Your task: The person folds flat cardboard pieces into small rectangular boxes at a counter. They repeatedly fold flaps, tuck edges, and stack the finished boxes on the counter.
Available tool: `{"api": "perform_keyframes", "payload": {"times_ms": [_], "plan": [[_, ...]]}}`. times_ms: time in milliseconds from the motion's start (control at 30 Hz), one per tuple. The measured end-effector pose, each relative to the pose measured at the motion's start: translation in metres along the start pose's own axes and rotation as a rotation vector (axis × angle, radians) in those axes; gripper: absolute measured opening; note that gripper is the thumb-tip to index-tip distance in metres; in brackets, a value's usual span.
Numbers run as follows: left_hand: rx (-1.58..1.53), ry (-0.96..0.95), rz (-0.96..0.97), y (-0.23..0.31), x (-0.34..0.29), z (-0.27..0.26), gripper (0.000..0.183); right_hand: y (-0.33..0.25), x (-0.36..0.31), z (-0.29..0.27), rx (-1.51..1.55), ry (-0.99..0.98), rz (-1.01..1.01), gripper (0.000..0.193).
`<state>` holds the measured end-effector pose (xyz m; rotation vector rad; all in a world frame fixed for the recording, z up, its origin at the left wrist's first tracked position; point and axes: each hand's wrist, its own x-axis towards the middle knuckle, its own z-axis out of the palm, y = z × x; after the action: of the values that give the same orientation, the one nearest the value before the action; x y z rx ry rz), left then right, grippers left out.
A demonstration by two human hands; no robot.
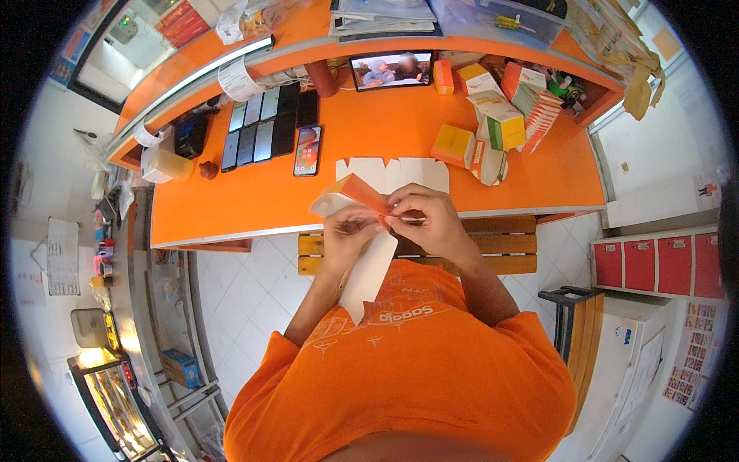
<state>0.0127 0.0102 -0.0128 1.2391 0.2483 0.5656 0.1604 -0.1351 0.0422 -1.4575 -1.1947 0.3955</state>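
Close in front of my chest, both hands hold a partly folded cardboard box, orange on one face and white on the other. My left hand is closed on its left side, and a long white flap hangs below toward my shirt. The fingers of my right hand pinch its edge where the panels meet, nearly touching my left fingertips. Beyond my hands, white unfolded card lies flat at the table's front edge.
On the orange table, several phones lie at left, with a lit one nearer the middle. A tablet playing video stands at the back. Folded yellow, orange and white boxes are heaped at right. A slatted wooden bench stands below.
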Motion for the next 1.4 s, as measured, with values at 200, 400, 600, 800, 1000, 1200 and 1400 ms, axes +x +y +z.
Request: {"api": "perform_keyframes", "payload": {"times_ms": [200,400,600,800,1000,1200,1400], "plan": [[0.060,-0.082,-0.015,0.000,0.005,-0.008,0.019,0.002,0.003,0.004,0.033,-0.027,0.116,0.012],[0.018,-0.023,-0.043,0.000,0.009,-0.002,0.019,0.002,0.004,0.012,0.029,0.063,0.137,0.016],[0.004,0.054,-0.003,-0.001,0.008,0.002,0.019,0.009,0.003,0.018,0.250,0.122,0.107,0.018],[-0.180,0.086,0.013,-0.011,0.011,-0.001,0.026,0.008,-0.004,0.030,-0.126,0.097,-0.114,0.014],[-0.240,0.131,-0.184,-0.003,0.008,0.005,0.024,0.029,-0.008,0.037,-0.401,0.088,-0.331,0.033],[-0.225,0.026,-0.263,0.004,0.005,-0.022,0.012,0.038,-0.004,0.024,-0.321,0.249,-0.183,0.082],[-0.507,-0.137,-0.090,-0.020,-0.001,-0.027,0.042,0.034,-0.001,0.025,0.302,0.071,0.083,0.084]]}}
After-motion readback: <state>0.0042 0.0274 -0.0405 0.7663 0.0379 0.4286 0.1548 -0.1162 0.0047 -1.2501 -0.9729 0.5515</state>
